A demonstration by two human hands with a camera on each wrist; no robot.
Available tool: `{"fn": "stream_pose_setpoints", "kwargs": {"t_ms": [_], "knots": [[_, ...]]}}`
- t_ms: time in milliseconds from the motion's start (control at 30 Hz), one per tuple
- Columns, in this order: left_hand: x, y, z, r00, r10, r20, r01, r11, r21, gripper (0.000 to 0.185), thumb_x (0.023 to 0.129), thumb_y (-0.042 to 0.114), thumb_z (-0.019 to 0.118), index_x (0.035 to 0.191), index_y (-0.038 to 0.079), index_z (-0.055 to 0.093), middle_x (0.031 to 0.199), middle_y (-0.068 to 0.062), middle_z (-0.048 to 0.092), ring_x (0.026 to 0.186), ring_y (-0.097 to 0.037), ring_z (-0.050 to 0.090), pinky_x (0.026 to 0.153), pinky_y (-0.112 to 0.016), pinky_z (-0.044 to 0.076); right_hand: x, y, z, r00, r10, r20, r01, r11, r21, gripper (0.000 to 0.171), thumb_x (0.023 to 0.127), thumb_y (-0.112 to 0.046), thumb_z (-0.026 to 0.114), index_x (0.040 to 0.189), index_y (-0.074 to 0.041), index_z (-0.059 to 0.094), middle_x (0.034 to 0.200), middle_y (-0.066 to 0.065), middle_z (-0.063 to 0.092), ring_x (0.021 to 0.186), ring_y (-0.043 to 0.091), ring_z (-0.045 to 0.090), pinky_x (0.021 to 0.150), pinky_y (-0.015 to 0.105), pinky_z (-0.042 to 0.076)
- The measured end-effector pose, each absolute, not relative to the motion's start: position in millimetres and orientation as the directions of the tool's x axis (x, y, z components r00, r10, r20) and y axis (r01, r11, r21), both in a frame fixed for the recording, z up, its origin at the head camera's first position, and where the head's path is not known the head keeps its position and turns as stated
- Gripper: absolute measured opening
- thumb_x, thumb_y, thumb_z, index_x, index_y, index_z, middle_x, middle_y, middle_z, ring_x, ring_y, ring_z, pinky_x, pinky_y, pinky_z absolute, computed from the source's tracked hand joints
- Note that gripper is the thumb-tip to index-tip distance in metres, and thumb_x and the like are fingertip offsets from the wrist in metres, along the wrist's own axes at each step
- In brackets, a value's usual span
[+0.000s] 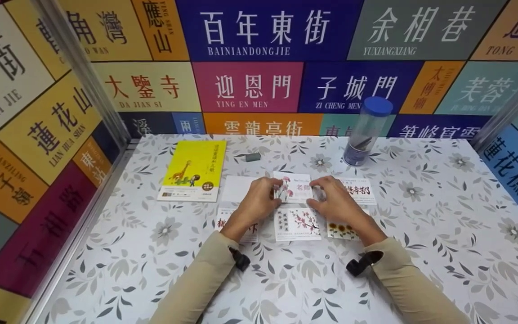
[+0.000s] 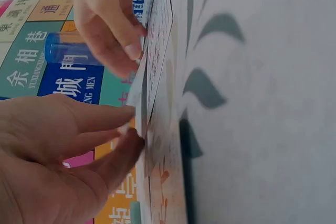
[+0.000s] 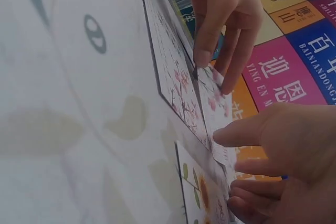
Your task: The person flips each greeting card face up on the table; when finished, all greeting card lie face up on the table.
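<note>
Both hands hold a greeting card (image 1: 296,188) with pink flowers and pink characters, one at each side. My left hand (image 1: 259,198) pinches its left edge; my right hand (image 1: 334,199) pinches its right edge. In the right wrist view the card (image 3: 214,98) stands slightly raised and tilted, with the right thumb on its face. Just below it lies a card with pink blossom branches (image 1: 298,224). A sunflower card (image 1: 342,231) and a card with red characters (image 1: 361,190) lie by the right hand. A pale card (image 1: 236,186) and another red-lettered card (image 1: 247,231) are partly hidden by the left hand.
A yellow book (image 1: 194,168) lies at the back left of the floral-covered table (image 1: 124,261). Behind the cards is a small dark green cylinder (image 1: 253,157). A clear, blue-lidded container (image 1: 364,130) stands at the back right, before the sign-covered wall panels (image 1: 247,87).
</note>
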State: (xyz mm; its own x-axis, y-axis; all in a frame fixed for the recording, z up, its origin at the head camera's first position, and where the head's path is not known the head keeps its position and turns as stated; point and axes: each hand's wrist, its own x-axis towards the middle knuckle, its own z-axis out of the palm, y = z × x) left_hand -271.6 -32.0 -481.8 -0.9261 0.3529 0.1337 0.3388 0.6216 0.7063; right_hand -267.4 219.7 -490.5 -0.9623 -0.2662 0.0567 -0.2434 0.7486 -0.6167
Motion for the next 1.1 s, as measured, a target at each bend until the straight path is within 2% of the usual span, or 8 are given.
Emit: {"fn": "stream_pose_setpoints", "kwargs": {"t_ms": [67,133,333,533,767,967,1100], "knots": [[-270.7,-32.1,-481.7,-0.913,0.384,0.134,0.378,0.676,0.632,0.040,0.092,-0.005,0.077,0.133,-0.003,0.074,0.123,-0.022,0.072,0.112,-0.032,0.067,0.099,-0.043,0.058,-265.1,220.2,-490.5,-0.957,-0.283,0.056,-0.264,0.783,-0.562,0.047,0.099,-0.025,0.078,0.141,-0.006,0.067,0.150,0.020,0.057,0.143,0.042,0.050,0.120,0.062,0.043],[-270.6,-32.3,-481.9,-0.905,0.407,0.124,0.395,0.695,0.600,0.037,0.093,-0.005,0.076,0.130,-0.002,0.076,0.124,-0.023,0.069,0.117,-0.035,0.063,0.106,-0.047,0.055,-264.2,220.1,-489.7,-0.955,-0.293,0.054,-0.275,0.800,-0.533,0.044,0.099,-0.026,0.078,0.137,-0.007,0.070,0.150,0.019,0.057,0.143,0.042,0.048,0.120,0.063,0.042],[-270.7,-31.3,-481.8,-0.902,0.419,0.107,0.399,0.710,0.580,0.033,0.097,-0.005,0.070,0.129,-0.002,0.077,0.142,-0.028,0.064,0.138,-0.045,0.057,0.122,-0.051,0.047,-264.1,221.2,-487.9,-0.957,-0.289,0.041,-0.270,0.826,-0.495,0.048,0.099,-0.031,0.078,0.140,-0.007,0.069,0.152,0.018,0.058,0.144,0.042,0.049,0.119,0.063,0.044],[-268.6,-31.5,-482.0,-0.895,0.436,0.097,0.413,0.723,0.554,0.029,0.102,-0.003,0.065,0.127,0.000,0.079,0.135,-0.024,0.069,0.131,-0.044,0.061,0.120,-0.052,0.048,-262.9,222.6,-486.9,-0.955,-0.293,0.040,-0.276,0.831,-0.483,0.049,0.100,-0.034,0.077,0.141,-0.008,0.068,0.154,0.016,0.057,0.145,0.040,0.049,0.118,0.063,0.044],[-267.7,-35.2,-478.6,-0.902,0.428,0.056,0.376,0.715,0.590,0.036,0.102,-0.003,0.063,0.136,0.004,0.075,0.145,-0.022,0.065,0.140,-0.043,0.055,0.127,-0.052,0.041,-262.6,222.5,-487.2,-0.963,-0.267,0.038,-0.253,0.843,-0.475,0.047,0.098,-0.033,0.079,0.137,-0.009,0.069,0.153,0.015,0.058,0.143,0.040,0.050,0.117,0.064,0.045],[-267.7,-50.2,-471.6,-0.909,0.387,0.153,0.393,0.675,0.625,0.035,0.104,0.000,0.063,0.138,0.004,0.073,0.145,-0.015,0.068,0.144,-0.035,0.056,0.128,-0.049,0.040,-262.2,220.1,-484.2,-0.962,-0.272,0.030,-0.252,0.837,-0.485,0.053,0.099,-0.035,0.077,0.145,-0.009,0.065,0.156,0.016,0.056,0.146,0.041,0.049,0.120,0.065,0.044],[-266.1,-69.4,-467.5,-0.917,0.347,0.195,0.388,0.672,0.631,0.035,0.105,0.003,0.063,0.139,0.005,0.071,0.147,-0.015,0.067,0.144,-0.036,0.056,0.128,-0.050,0.039,-260.1,215.5,-480.3,-0.961,-0.277,0.022,-0.249,0.823,-0.510,0.056,0.101,-0.036,0.075,0.149,-0.009,0.061,0.158,0.015,0.054,0.149,0.039,0.048,0.122,0.064,0.042]]}}
